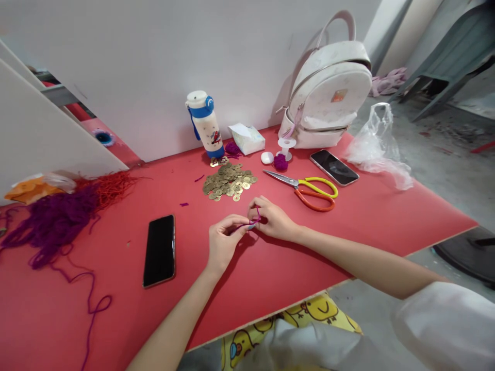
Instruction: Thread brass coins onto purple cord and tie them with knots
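Note:
My left hand (225,239) pinches a piece of purple yarn (258,212) between thumb and fingers, low over the red tabletop. Close against it, my right hand (274,220) has its fingers closed on the same yarn, which bends up between the two hands. Whether a knot or a small piece sits at the fingertips I cannot make out. Just beyond the hands lies a pile of brass-coloured coins with holes (228,180). Scissors (305,188) with one yellow and one red handle rest to the right of the pile, blades pointing left.
A black phone (159,250) lies left of my hands, another phone (334,167) at the right. Purple yarn (58,219) heaps at the far left. A bottle (207,126), tissue pack (249,139), spool (286,147), white backpack (328,98) and plastic bag (381,147) stand along the back.

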### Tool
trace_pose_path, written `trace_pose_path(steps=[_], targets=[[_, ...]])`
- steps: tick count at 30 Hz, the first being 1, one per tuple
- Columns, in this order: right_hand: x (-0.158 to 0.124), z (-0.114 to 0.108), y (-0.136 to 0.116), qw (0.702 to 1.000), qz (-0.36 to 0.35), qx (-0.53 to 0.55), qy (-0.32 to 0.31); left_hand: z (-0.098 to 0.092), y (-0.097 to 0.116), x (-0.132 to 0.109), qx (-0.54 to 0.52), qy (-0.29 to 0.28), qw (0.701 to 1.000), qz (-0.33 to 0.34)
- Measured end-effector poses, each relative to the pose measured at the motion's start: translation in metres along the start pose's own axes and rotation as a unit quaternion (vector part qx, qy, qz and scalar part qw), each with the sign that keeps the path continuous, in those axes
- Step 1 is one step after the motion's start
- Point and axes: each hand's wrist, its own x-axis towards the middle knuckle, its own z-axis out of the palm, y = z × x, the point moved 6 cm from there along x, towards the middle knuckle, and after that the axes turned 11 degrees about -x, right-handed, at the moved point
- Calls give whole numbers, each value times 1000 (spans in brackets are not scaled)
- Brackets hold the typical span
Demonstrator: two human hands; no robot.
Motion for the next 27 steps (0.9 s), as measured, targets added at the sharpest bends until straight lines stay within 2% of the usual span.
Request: trace_pose_path(steps=[4,7,10,13,16,27], targets=[[3,-1,2,1000,11,28,7,-8,-8,4,26,30,999,-21],[4,-4,0,994,20,105,3,-15,-13,8,42,52,997,-27],[4,-5,-2,981,52,186,-23,-16,-18,9,52,49,997,-39],[3,-5,-2,981,81,170,-51,-11,-19,7,54,29,997,-43],[3,-4,-2,986,76,133,-65,-9,-18,6,61,23,997,-32],[3,-6,-4,971,95,211,-52,-8,-16,4,42,16,999,-27]])
